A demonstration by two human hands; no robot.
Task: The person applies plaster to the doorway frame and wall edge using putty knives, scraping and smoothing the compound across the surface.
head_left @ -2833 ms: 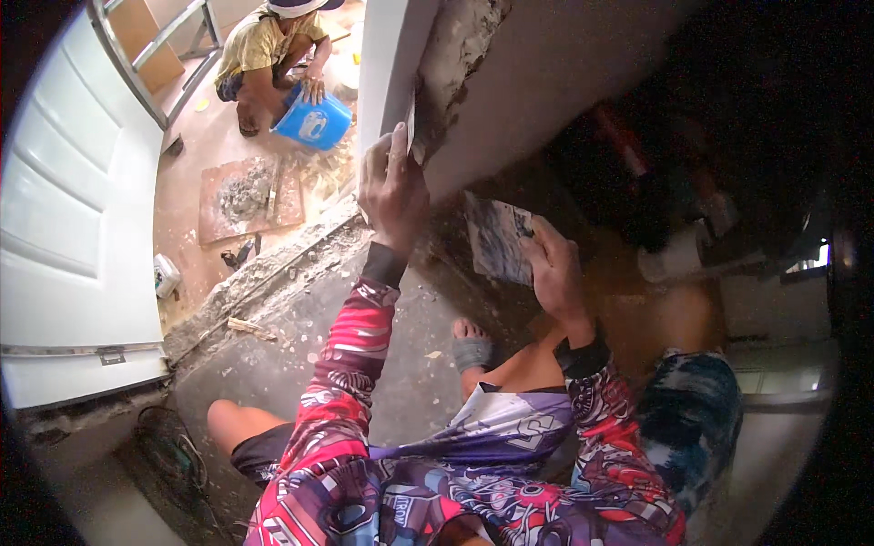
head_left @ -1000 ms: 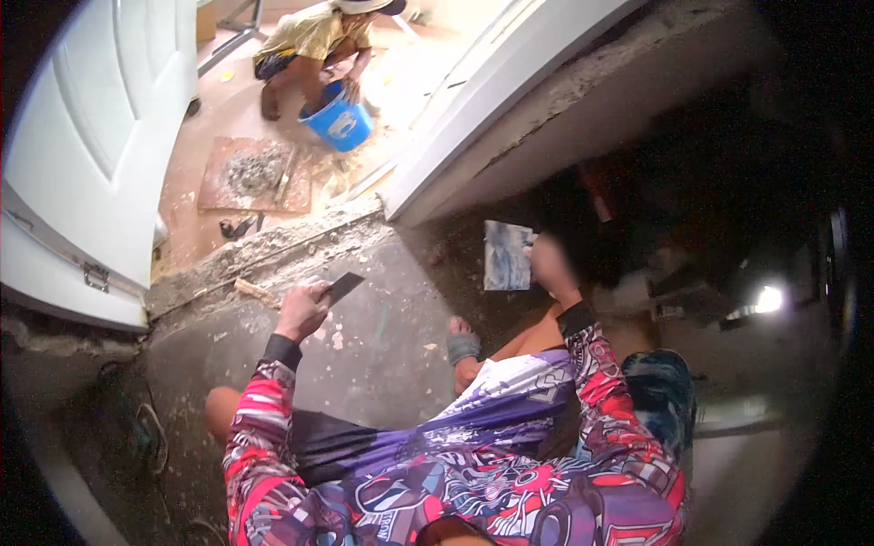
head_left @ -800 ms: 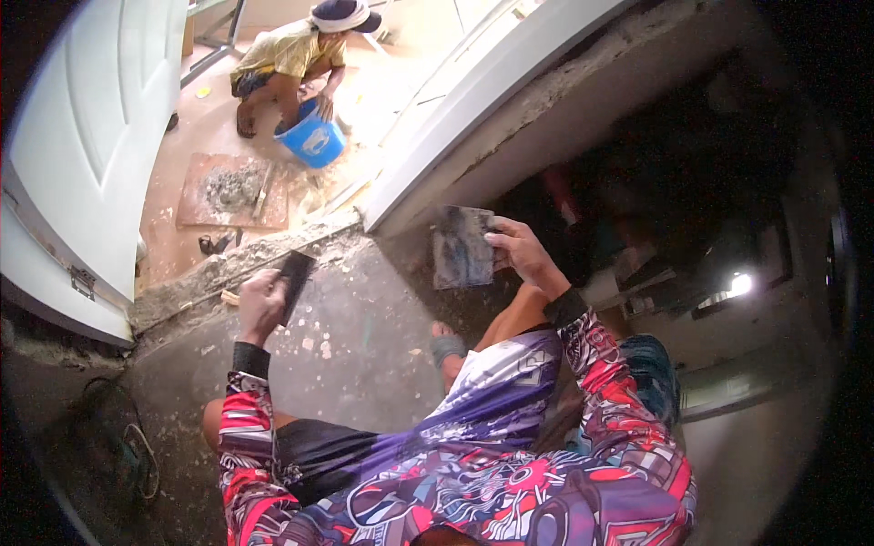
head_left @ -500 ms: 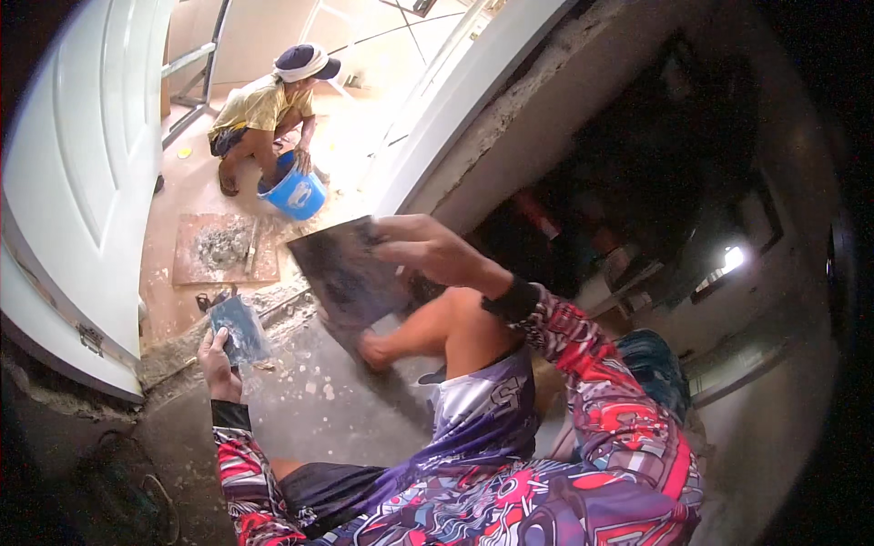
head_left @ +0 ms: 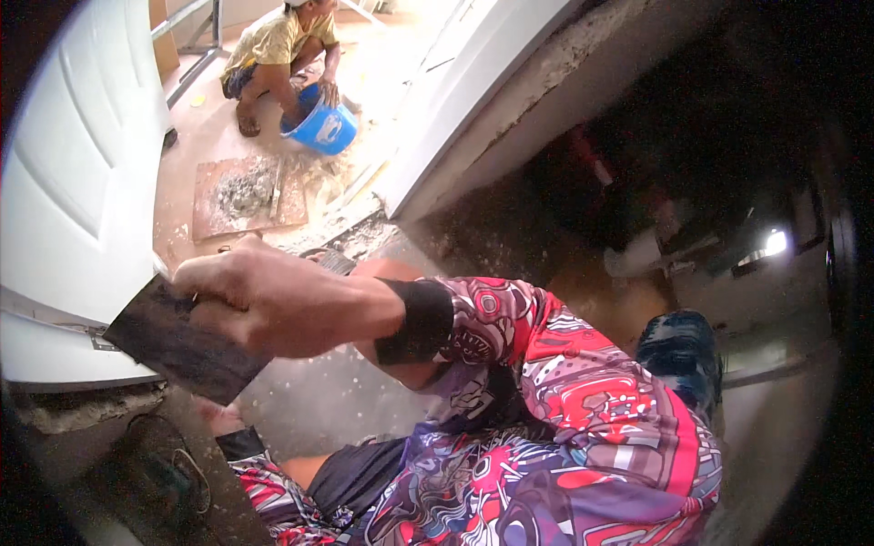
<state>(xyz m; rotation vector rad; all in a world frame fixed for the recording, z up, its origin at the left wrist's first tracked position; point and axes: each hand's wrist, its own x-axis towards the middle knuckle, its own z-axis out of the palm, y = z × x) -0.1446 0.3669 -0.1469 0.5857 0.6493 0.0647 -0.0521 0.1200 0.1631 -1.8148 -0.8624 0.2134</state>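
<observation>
My right hand (head_left: 273, 305) reaches across to the left, its fingers closed on the upper edge of a dark, flat, square plate (head_left: 177, 350). I cannot tell what the plate is made of. Behind its lower edge is my left hand (head_left: 221, 417), mostly covered, so its fingers and anything in them are hidden. My bent leg and patterned sleeves fill the space below, over the grey floor (head_left: 337, 400).
A white panelled door (head_left: 82, 182) stands at left by a rough threshold. Beyond it, a crouching person (head_left: 282, 55) has hands at a blue bucket (head_left: 328, 129). Nearby lies a brown board (head_left: 211, 223) with a heap of mortar (head_left: 241, 193). A rough wall edge (head_left: 510, 118) rises at right.
My right hand has swung left with the dark plate, now in front of my left hand. The small blue-grey flat piece my left hand held is out of sight. My view has shifted.
</observation>
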